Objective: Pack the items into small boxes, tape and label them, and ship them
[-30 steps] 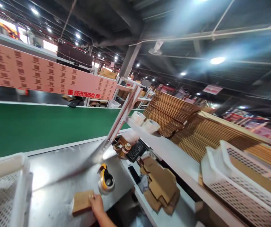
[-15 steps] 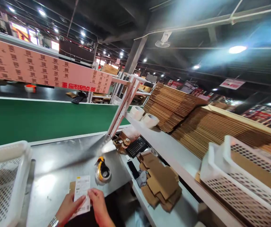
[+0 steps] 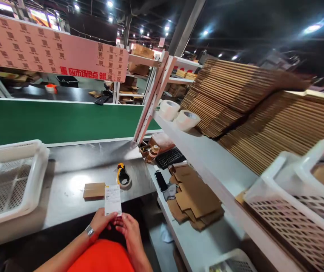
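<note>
A white printed shipping label (image 3: pixel 113 201) is held upright in front of my body by its lower edge. My left hand (image 3: pixel 103 222), with a metal watch at the wrist, pinches its lower left part. At the lower right corner, my right hand (image 3: pixel 129 227) has its thumb and fingertips closed on the label. Flat on the metal table, a small brown cardboard box (image 3: pixel 93 191) lies just left of the label. Behind the label rests a yellow and black tape dispenser (image 3: pixel 123 177) with a roll of clear tape.
A white plastic basket (image 3: pixel 36 181) stands at the left. On the right, a side shelf holds flattened cartons (image 3: pixel 196 189), a phone (image 3: pixel 160 181) and a keyboard (image 3: pixel 170 157). Tape rolls (image 3: pixel 187 120), stacked cardboard (image 3: pixel 224 94) and white crates (image 3: pixel 289 200) occupy the upper shelf.
The label has come away from the small box and now stands beside it, nearer my body. The box is now fully in sight on the table. My view has shifted.
</note>
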Available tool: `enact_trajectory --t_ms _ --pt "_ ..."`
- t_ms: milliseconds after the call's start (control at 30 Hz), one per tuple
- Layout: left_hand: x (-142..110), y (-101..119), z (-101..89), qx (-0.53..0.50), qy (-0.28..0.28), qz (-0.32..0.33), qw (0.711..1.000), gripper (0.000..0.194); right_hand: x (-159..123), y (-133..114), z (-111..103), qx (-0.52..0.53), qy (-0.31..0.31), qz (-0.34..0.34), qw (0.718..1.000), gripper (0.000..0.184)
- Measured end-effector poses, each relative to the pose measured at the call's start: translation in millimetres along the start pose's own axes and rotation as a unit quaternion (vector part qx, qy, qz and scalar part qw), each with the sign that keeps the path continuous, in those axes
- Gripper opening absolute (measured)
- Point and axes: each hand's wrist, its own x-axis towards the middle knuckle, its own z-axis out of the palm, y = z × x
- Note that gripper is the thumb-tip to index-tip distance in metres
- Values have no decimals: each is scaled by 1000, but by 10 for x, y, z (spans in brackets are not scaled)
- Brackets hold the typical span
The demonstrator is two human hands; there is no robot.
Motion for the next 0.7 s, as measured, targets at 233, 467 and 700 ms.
enact_trajectory --t_ms 233,467,700 --pt "-138 -283 436 0 16 -6 1000 62 -206 -59 -449 -27 11 16 999 80" --pt "-274 -480 772 -13 -4 -26 1000 63 -359 -84 -793 -72 15 2 997 78" --pt "-362 -597 894 100 120 36 987 74 -420 -25 -973 -90 48 -1 995 68"
